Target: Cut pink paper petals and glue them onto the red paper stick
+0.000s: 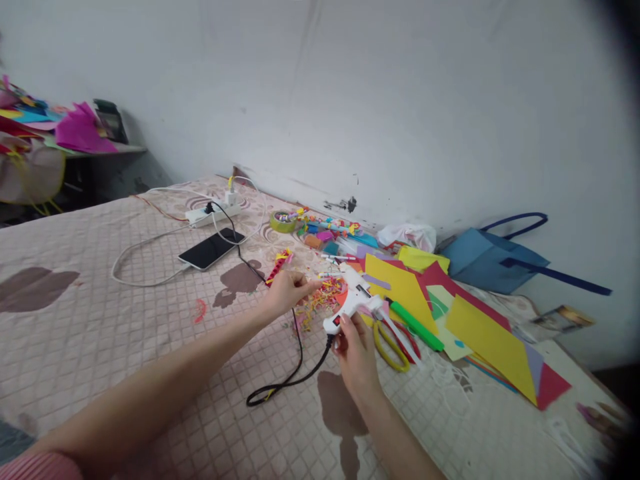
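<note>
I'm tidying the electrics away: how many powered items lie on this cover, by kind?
glue gun: 1
phone: 1
power strip: 1
charger plug: 1
Total: 4

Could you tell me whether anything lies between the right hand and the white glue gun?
Nothing visible does: the right hand holds the glue gun by its grip, where the black cord leaves it. The yellow-handled scissors lie beside the hand, not between.
</note>
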Available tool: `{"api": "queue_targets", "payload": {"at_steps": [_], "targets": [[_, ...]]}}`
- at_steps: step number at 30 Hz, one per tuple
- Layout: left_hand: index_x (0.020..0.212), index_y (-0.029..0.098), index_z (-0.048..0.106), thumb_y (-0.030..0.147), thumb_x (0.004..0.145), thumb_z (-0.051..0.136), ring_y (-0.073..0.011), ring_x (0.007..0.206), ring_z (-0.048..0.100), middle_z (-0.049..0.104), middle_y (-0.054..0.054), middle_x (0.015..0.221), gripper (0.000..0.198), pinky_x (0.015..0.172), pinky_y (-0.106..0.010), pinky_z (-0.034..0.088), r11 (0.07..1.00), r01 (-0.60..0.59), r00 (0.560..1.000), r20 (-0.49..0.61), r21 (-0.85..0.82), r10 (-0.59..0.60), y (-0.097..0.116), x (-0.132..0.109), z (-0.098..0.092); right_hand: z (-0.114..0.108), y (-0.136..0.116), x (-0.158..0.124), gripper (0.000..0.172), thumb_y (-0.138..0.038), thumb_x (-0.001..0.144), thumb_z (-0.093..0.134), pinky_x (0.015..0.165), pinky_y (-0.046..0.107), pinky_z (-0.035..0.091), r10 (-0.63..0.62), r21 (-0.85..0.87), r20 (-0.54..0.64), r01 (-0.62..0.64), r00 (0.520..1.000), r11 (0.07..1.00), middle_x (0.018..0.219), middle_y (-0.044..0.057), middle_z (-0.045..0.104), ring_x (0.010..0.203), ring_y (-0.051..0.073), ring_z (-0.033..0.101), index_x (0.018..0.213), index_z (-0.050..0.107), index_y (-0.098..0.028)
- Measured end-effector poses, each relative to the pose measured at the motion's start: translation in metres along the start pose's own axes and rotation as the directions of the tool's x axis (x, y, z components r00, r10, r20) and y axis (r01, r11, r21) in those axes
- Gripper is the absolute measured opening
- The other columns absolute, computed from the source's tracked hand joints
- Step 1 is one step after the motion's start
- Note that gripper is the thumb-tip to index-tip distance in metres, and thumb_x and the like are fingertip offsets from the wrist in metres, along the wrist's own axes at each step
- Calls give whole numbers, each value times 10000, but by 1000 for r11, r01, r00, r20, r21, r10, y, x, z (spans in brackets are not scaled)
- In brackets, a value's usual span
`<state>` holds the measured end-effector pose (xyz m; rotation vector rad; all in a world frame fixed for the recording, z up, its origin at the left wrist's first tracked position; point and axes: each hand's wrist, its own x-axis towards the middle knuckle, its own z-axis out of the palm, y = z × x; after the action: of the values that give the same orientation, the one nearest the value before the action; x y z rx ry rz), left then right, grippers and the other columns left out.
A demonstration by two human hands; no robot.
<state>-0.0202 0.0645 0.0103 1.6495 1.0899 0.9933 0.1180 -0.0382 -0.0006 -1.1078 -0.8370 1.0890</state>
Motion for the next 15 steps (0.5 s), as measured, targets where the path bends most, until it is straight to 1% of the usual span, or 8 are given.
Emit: {"api": "queue_targets", "payload": {"at_steps": [2, 4, 5, 7, 9, 12, 13, 15], "targets": [[511, 132, 576, 525, 761, 524, -88, 369, 476, 556, -10, 440, 468, 376, -192, 338, 1000, 18, 999, 29, -8, -17, 1, -1, 1, 1, 0, -2, 219, -411, 756, 615, 360, 165, 264, 5, -2, 14, -5, 1000, 1000, 498, -79, 422, 395, 63, 331, 746, 534, -208], [590, 123, 626, 523, 709, 592, -83, 394, 471, 577, -7, 495, 418, 387, -192, 343, 998, 23, 997, 73, -66, -19, 2, -2, 2, 1, 1, -4, 213, -405, 757, 620, 363, 159, 267, 15, 0, 31, -15, 999, 1000, 496, -80, 423, 399, 61, 333, 755, 540, -208], [662, 123, 649, 505, 667, 646, -79, 418, 470, 589, -2, 539, 382, 398, -189, 350, 992, 37, 995, 92, -124, -25, 2, -1, 3, 1, 2, -5, 210, -403, 757, 621, 362, 156, 263, 26, 2, 38, -26, 999, 1000, 503, -79, 429, 399, 59, 331, 764, 544, -209], [801, 130, 667, 466, 617, 709, -64, 457, 458, 598, 3, 620, 385, 423, -179, 358, 951, 102, 989, 131, -293, -66, 3, -1, 5, 2, 3, -6, 205, -401, 760, 621, 358, 156, 252, 44, 3, 53, -44, 998, 999, 530, -74, 454, 399, 56, 326, 798, 555, -211], [871, 138, 666, 428, 617, 729, -51, 489, 452, 603, -5, 682, 390, 453, -172, 365, 859, 192, 976, 185, -474, -116, 4, -1, 7, 2, 6, -8, 204, -398, 769, 614, 354, 160, 242, 53, -2, 75, -53, 996, 999, 541, -70, 462, 399, 58, 321, 835, 565, -211], [807, 128, 661, 354, 581, 777, -37, 511, 451, 605, -12, 705, 340, 484, -166, 370, 695, 270, 962, 220, -666, -163, 6, -1, 8, 4, 8, -10, 199, -393, 781, 604, 356, 170, 244, 56, -7, 112, -56, 992, 998, 521, -74, 445, 393, 61, 322, 848, 567, -209], [760, 124, 650, 336, 563, 791, -34, 509, 451, 599, -6, 690, 322, 490, -164, 372, 661, 274, 962, 212, -698, -174, 6, -1, 9, 5, 8, -11, 199, -394, 781, 602, 356, 171, 244, 63, -9, 119, -62, 991, 998, 518, -75, 442, 390, 60, 320, 847, 567, -210], [673, 117, 615, 324, 545, 804, -31, 494, 448, 573, 13, 627, 308, 485, -158, 367, 634, 265, 964, 188, -726, -188, 4, -2, 10, 7, 6, -13, 208, -399, 771, 608, 355, 169, 244, 79, -20, 122, -77, 989, 997, 527, -75, 449, 392, 59, 320, 850, 566, -211]]}}
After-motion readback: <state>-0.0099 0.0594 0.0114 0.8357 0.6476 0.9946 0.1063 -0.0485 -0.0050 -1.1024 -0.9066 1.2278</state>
